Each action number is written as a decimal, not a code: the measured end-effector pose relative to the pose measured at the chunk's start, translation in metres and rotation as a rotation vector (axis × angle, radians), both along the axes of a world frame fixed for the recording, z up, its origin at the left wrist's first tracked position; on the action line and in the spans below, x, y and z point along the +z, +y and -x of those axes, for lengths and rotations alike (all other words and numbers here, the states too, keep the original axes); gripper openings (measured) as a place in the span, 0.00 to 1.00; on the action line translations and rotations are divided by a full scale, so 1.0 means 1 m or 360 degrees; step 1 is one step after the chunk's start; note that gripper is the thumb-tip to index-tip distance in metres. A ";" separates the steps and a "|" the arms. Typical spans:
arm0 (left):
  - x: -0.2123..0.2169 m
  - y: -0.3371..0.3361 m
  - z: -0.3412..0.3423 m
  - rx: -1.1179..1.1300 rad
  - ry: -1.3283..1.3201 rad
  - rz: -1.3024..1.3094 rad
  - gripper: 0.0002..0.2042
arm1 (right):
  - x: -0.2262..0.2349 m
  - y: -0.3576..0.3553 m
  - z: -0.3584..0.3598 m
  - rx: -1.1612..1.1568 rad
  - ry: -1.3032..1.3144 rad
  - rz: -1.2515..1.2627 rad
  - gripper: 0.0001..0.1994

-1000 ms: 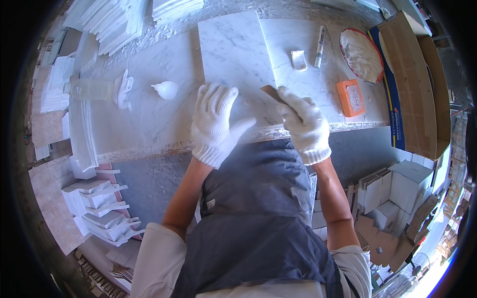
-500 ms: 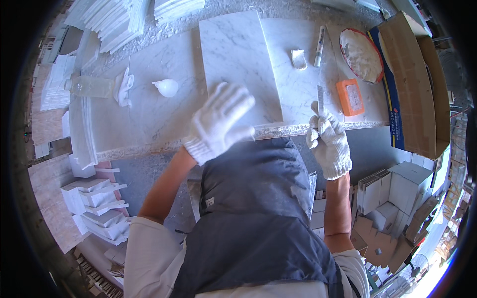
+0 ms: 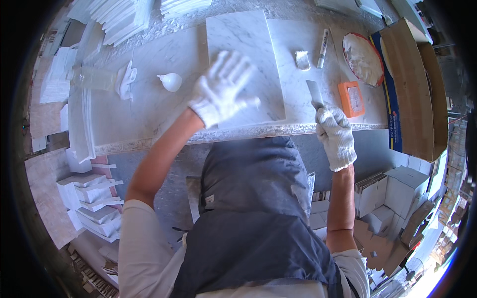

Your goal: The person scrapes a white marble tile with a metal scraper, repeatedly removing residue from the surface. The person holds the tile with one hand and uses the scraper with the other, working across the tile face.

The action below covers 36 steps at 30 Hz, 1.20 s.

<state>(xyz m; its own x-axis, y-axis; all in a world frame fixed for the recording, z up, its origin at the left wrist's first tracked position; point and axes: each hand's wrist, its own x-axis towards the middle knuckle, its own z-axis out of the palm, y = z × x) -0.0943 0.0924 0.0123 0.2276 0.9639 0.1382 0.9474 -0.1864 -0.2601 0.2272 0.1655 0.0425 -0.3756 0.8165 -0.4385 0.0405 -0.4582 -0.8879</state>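
A white marble tile point(image 3: 244, 44) with grey veins lies on the marble-topped bench. Over its left part is my left hand point(image 3: 224, 89), in a white knit glove, fingers spread and blurred; whether it touches the tile I cannot tell. My right hand point(image 3: 335, 136), gloved as well, is closed around a putty knife point(image 3: 314, 93) near the bench's front edge. The flat blade points away from me, and its handle is hidden in my fist. Just right of that hand lies an orange block point(image 3: 352, 99) with a pale, dusty face.
A white squeeze bulb point(image 3: 170, 82), a crumpled cloth point(image 3: 126, 82) and a clear bottle point(image 3: 92, 78) lie at left. On the right are a marker point(image 3: 323, 48), a small white piece point(image 3: 302, 60), a red-rimmed dish of white powder point(image 3: 363, 58) and a cardboard box point(image 3: 412, 89). Tiles point(image 3: 119, 20) are stacked behind.
My left hand has moved up and farther over the tile. The blade in my right hand has turned, now showing its broad side and tilting left.
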 end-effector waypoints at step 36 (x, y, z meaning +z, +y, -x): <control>-0.024 -0.108 -0.062 0.0198 -0.0942 -0.0802 0.18 | 0.014 0.014 0.116 0.1074 -0.0335 -0.1625 0.21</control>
<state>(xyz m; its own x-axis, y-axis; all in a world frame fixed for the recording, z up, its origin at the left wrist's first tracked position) -0.0326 -0.0155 -0.0112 -0.1255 0.7664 0.6300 0.9610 -0.0638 0.2691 0.1113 0.1799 0.0569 -0.8523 0.4906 0.1812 0.1844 0.6062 -0.7737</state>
